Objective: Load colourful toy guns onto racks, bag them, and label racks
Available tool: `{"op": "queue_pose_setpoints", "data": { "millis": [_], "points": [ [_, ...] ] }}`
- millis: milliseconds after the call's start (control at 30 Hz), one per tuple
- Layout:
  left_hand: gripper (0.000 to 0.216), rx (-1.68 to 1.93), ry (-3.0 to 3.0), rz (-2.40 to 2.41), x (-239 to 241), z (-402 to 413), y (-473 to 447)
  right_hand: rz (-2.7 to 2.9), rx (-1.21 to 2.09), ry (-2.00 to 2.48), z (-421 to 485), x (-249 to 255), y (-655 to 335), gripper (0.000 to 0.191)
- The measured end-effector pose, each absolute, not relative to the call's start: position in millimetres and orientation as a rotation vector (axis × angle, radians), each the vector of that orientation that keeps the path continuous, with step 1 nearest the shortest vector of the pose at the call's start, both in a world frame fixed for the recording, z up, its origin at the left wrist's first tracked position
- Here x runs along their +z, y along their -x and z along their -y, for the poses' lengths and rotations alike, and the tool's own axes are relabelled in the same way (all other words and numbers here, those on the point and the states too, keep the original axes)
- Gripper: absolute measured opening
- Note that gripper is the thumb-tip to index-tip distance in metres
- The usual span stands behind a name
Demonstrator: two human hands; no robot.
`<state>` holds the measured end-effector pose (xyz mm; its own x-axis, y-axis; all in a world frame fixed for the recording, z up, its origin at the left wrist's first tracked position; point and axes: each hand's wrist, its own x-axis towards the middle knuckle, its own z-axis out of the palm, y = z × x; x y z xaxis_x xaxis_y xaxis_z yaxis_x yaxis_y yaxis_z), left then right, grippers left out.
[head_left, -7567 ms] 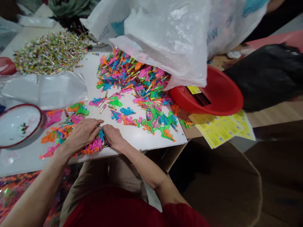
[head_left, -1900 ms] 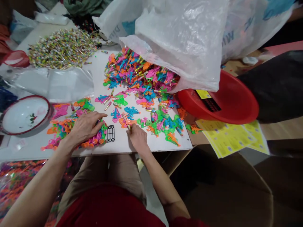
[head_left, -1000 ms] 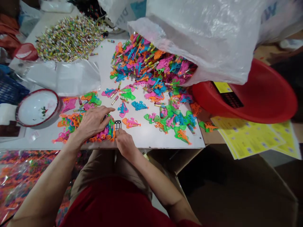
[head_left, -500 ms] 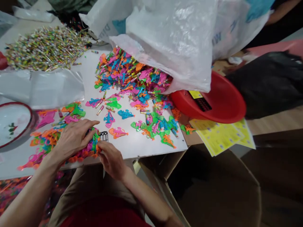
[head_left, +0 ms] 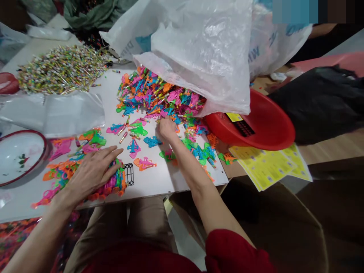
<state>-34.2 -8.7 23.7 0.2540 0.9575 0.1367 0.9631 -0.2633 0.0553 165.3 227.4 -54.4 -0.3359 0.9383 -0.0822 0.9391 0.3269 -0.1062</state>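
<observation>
My left hand (head_left: 98, 167) lies with its fingers stretched out over a tight row of small plastic toys (head_left: 113, 180) in pink, green, orange and blue. The row runs along the table's front edge. Farther off, my right hand (head_left: 167, 128) reaches to the near edge of a heap of similar bright toys (head_left: 150, 93); its fingers point away from me and are hidden, so whatever they touch does not show. Loose toys lie between the hands, among them a blue one (head_left: 152, 141) and an orange and pink one (head_left: 145, 163).
A white plastic sack (head_left: 199, 57) overhangs the heap. A red basin (head_left: 264, 129) and yellow printed sheets (head_left: 264, 167) are on the right. On the left are a red-rimmed white bowl (head_left: 42, 151), clear plastic bags (head_left: 74, 113) and a mound of small multicoloured tubes (head_left: 65, 68).
My right hand has left the end of the toy row and moved forward and right to the heap. My left hand stays on the row. The view has shifted slightly.
</observation>
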Motion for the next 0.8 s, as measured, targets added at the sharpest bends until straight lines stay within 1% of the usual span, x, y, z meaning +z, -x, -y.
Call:
{"op": "queue_pose_setpoints", "data": {
  "millis": [67,133,233,333,400,467,533,600,700,800],
  "points": [
    [0.049,-0.221,2.366,1.803,35,21,28,-2.512,-0.219,-1.808,-229,-53,-160,0.035],
    [0.045,-0.271,2.389,1.713,41,39,19,-2.533,-0.205,-1.764,-227,-45,-161,0.035],
    [0.031,-0.326,2.521,1.615,34,67,4,-2.659,-0.043,-1.657,-205,-29,-171,0.035],
    [0.023,-0.363,2.473,1.653,14,83,-3,-2.864,0.083,-1.367,-160,-25,-189,0.032],
    [0.025,-0.436,2.441,1.665,2,85,-3,-2.965,0.036,-1.101,-124,-35,-207,0.03],
    [0.028,-0.501,2.439,1.677,-5,85,-1,-3.017,-0.07,-0.943,-94,-50,-224,0.03],
    [0.032,-0.543,2.435,1.692,-8,84,0,-3.035,-0.173,-1.017,-74,-65,-237,0.031],
    [0.032,-0.58,2.417,1.693,-8,83,0,-2.984,-0.244,-1.279,-64,-74,-239,0.028],
    [0.031,-0.631,2.371,1.67,-7,82,-3,-2.786,-0.328,-1.603,-64,-75,-228,0.027],
    [0.029,-0.668,2.322,1.638,-5,81,-8,-2.624,-0.443,-1.715,-69,-70,-214,0.024]
  ]
}}
